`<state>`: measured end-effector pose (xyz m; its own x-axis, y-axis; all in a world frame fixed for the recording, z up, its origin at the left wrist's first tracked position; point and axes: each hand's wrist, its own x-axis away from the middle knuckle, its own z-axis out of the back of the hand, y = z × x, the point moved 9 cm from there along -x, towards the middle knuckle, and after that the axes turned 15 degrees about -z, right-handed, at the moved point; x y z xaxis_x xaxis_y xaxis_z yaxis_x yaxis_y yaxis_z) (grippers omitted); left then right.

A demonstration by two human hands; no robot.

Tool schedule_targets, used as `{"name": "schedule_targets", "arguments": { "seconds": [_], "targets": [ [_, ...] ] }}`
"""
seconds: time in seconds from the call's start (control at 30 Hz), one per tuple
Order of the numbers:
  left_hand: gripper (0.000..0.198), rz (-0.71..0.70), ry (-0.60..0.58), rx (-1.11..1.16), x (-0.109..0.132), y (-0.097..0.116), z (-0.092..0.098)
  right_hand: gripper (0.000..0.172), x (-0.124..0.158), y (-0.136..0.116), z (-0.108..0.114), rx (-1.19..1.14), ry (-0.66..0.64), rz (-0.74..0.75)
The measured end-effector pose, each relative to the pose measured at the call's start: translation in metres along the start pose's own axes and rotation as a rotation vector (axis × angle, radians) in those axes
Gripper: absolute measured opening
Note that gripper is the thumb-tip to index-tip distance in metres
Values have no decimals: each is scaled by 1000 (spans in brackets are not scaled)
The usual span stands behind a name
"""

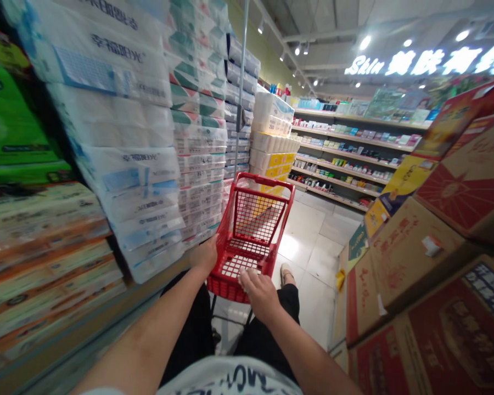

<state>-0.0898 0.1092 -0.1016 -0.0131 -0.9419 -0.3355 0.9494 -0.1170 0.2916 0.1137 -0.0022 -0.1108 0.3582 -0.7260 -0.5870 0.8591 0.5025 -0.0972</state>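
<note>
head camera — looks forward, down the aisle

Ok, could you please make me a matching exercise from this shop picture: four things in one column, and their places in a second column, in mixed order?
Things:
1. cart
2. boxes
3. tissue packs
4. right hand

Places:
a. stacked at the right
b. on the cart's near rim
c. stacked at the left
d. in the middle of the aisle

Pairs: 1-d; 2-a; 3-c; 4-b
</note>
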Motion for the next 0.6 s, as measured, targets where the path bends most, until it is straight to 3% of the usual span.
{"name": "schedule_targets", "arguments": {
  "seconds": [0.07, 0.13, 0.27, 0.33, 0.47, 0.6],
  "targets": [
    [54, -14, 20, 1, -2, -6, 5, 35, 8, -9, 5, -55, 11, 127],
    [54, -68, 74, 2, -5, -3, 14, 36, 10, -12, 7, -85, 3, 163],
    [45, -226, 288, 5, 5, 31, 30, 42, -2, -9, 0, -72, -47, 41],
    [40, -229, 331, 5, 22, 50, 26, 39, -10, -6, -4, -79, -94, -8],
    [36, -328, 224, 31, 62, 85, -1, 21, -25, 17, -7, -67, -258, -95],
    [40, -449, 139, 113, 81, 100, -11, 28, -35, 47, 8, 42, -268, -124]
  ]
}}
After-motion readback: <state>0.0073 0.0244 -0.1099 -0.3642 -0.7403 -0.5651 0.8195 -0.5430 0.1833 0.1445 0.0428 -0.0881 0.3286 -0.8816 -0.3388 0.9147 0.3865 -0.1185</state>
